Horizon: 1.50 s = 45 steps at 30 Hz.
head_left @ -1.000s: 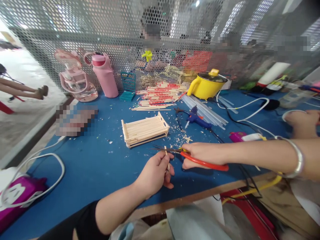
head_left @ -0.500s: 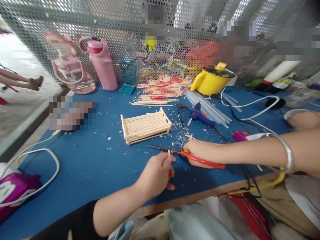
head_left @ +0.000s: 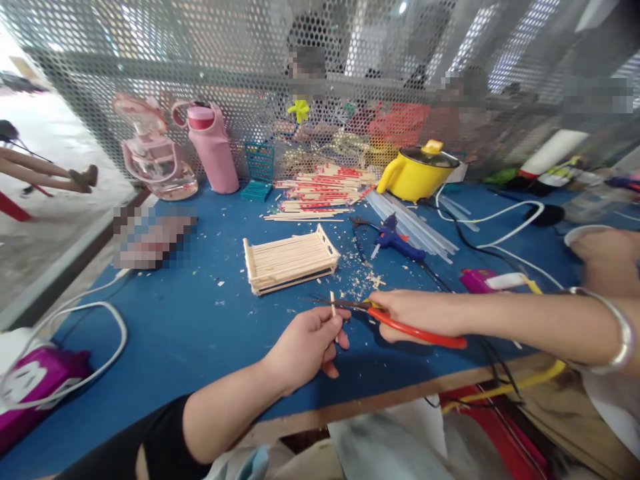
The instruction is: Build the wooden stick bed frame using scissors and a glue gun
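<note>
My left hand [head_left: 313,340] pinches a short wooden stick [head_left: 333,303] upright between thumb and fingers. Wrapped around the red handles of a pair of scissors [head_left: 417,331] is my right hand [head_left: 405,313], a silver bangle on that wrist. The dark blades point left and lie across the stick, just above my left fingertips; whether they touch it I cannot tell. Beyond the hands, a small tray-like frame built of wooden sticks [head_left: 290,261], with raised ends, rests on the blue table [head_left: 190,340].
Behind the frame lies a pile of sticks in red-marked wrappers [head_left: 325,187]. A blue glue gun [head_left: 400,241], clear glue sticks [head_left: 425,227] and a yellow pot [head_left: 420,173] are to the right. Pink bottles [head_left: 215,147] stand back left. White cable [head_left: 120,320] curls at left.
The view has tilted up slightly. The stick now shows longer above my left fingers, and the scissor blades look more closed around it. Both hands keep their grip.
</note>
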Motion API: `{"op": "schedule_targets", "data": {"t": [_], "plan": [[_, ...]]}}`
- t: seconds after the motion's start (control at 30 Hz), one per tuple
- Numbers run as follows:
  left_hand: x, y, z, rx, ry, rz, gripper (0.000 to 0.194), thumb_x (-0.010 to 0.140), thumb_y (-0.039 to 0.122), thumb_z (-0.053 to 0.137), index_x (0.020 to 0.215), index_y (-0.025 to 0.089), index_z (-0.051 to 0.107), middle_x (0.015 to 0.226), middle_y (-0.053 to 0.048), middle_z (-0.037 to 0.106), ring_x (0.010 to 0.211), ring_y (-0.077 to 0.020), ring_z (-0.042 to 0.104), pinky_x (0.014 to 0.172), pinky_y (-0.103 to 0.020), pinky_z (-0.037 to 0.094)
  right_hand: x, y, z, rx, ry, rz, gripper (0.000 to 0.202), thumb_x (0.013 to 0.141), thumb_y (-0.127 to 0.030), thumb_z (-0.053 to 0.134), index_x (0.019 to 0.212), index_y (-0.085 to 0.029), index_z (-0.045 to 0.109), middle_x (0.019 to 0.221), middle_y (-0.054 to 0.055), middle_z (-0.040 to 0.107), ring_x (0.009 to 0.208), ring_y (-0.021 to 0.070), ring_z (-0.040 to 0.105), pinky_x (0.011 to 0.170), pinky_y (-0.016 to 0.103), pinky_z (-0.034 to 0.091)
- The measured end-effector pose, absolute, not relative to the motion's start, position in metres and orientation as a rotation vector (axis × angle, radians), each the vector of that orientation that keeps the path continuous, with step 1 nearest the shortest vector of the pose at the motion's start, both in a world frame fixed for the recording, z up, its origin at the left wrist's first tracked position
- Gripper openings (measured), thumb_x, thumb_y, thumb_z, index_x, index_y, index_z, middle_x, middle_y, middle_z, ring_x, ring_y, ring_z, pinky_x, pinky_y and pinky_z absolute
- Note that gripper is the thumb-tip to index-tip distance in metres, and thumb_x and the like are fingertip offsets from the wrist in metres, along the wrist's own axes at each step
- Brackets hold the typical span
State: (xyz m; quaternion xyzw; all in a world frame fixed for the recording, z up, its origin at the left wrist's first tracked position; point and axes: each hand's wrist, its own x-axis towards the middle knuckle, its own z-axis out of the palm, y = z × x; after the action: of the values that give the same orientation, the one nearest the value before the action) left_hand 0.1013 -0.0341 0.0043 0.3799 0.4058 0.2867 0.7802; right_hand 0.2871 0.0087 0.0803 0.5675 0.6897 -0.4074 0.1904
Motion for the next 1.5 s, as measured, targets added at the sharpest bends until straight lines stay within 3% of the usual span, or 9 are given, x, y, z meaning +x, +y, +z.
{"op": "schedule_targets", "data": {"t": [0.13, 0.33, 0.67, 0.87, 1.0, 1.1, 1.23, 1.4, 1.5], "plan": [[0.102, -0.035, 0.004, 0.816, 0.86, 0.649, 0.029, 0.086, 0.035, 0.053, 0.105, 0.013, 0.053, 0.061, 0.006, 0.048, 0.043, -0.0029, 0.033, 0.047, -0.019, 0.05, 0.283, 0.01, 0.083, 1.532, 1.951, -1.177, 0.013, 0.068, -0.027, 0.05, 0.067, -0.021, 0.039, 0.052, -0.005, 0.048, 0.046, 0.0093, 0.04, 0.045, 0.024, 0.031], [0.102, -0.036, 0.001, 0.764, 0.833, 0.668, 0.035, 0.083, 0.039, 0.059, 0.106, 0.014, 0.053, 0.06, 0.007, 0.049, 0.045, -0.003, 0.038, 0.058, -0.023, 0.053, 0.285, 0.013, 0.083, 1.493, 1.967, -1.171, 0.017, 0.066, -0.028, 0.054, 0.073, -0.021, 0.041, 0.061, -0.005, 0.05, 0.051, 0.0098, 0.041, 0.047, 0.024, 0.032], [0.104, -0.036, 0.001, 0.669, 0.82, 0.673, 0.034, 0.081, 0.037, 0.061, 0.105, 0.015, 0.053, 0.06, 0.007, 0.05, 0.045, -0.0029, 0.039, 0.057, -0.023, 0.053, 0.285, 0.019, 0.086, 1.47, 1.919, -1.226, 0.018, 0.069, -0.033, 0.055, 0.075, -0.021, 0.043, 0.065, -0.004, 0.048, 0.055, 0.0107, 0.042, 0.049, 0.023, 0.033], [0.106, -0.037, 0.003, 0.68, 0.896, 0.667, 0.024, 0.081, 0.038, 0.06, 0.083, 0.015, 0.052, 0.057, 0.007, 0.048, 0.044, -0.0022, 0.036, 0.055, -0.023, 0.053, 0.275, 0.012, 0.072, 1.61, 1.942, -1.035, 0.007, 0.067, -0.023, 0.053, 0.068, -0.02, 0.047, 0.062, -0.001, 0.059, 0.054, 0.0127, 0.052, 0.049, 0.023, 0.033], [0.105, -0.035, 0.004, 0.598, 0.958, 0.65, 0.019, 0.084, 0.034, 0.056, 0.082, 0.015, 0.051, 0.057, 0.007, 0.047, 0.042, -0.0019, 0.035, 0.053, -0.021, 0.053, 0.268, 0.011, 0.068, 1.655, 1.858, -1.013, 0.003, 0.066, -0.02, 0.052, 0.068, -0.019, 0.051, 0.06, 0.001, 0.063, 0.052, 0.0137, 0.054, 0.046, 0.023, 0.031], [0.103, -0.033, 0.005, 0.576, 0.951, 0.628, 0.012, 0.089, 0.024, 0.047, 0.091, 0.014, 0.053, 0.057, 0.006, 0.047, 0.042, -0.0024, 0.035, 0.049, -0.019, 0.052, 0.271, 0.014, 0.067, 1.64, 1.795, -1.114, 0.014, 0.069, -0.022, 0.047, 0.056, -0.018, 0.05, 0.046, 0.001, 0.054, 0.044, 0.0137, 0.049, 0.044, 0.025, 0.031], [0.102, -0.03, 0.006, 0.588, 0.941, 0.614, 0.017, 0.09, 0.02, 0.045, 0.102, 0.013, 0.053, 0.058, 0.005, 0.048, 0.042, -0.0036, 0.035, 0.042, -0.017, 0.047, 0.279, 0.016, 0.062, 1.513, 1.787, -1.282, 0.037, 0.075, -0.025, 0.035, 0.039, -0.019, 0.041, 0.033, 0.001, 0.04, 0.036, 0.0132, 0.043, 0.042, 0.027, 0.029], [0.105, -0.033, 0.006, 0.593, 0.963, 0.675, 0.017, 0.088, 0.014, 0.047, 0.103, 0.008, 0.054, 0.066, 0.002, 0.054, 0.046, -0.0031, 0.041, 0.046, -0.016, 0.047, 0.283, 0.013, 0.054, 1.585, 2.048, -1.079, 0.012, 0.065, -0.019, 0.047, 0.054, -0.019, 0.041, 0.044, -0.004, 0.042, 0.043, 0.0096, 0.039, 0.044, 0.024, 0.025], [0.107, -0.034, 0.005, 0.568, 0.954, 0.703, 0.016, 0.09, 0.014, 0.045, 0.102, 0.008, 0.053, 0.068, 0.0, 0.056, 0.047, -0.0024, 0.043, 0.054, -0.018, 0.052, 0.287, 0.011, 0.057, 1.629, 2.006, -1.193, 0.014, 0.073, -0.022, 0.043, 0.059, -0.02, 0.042, 0.045, -0.004, 0.043, 0.041, 0.0097, 0.039, 0.043, 0.023, 0.026]]}}
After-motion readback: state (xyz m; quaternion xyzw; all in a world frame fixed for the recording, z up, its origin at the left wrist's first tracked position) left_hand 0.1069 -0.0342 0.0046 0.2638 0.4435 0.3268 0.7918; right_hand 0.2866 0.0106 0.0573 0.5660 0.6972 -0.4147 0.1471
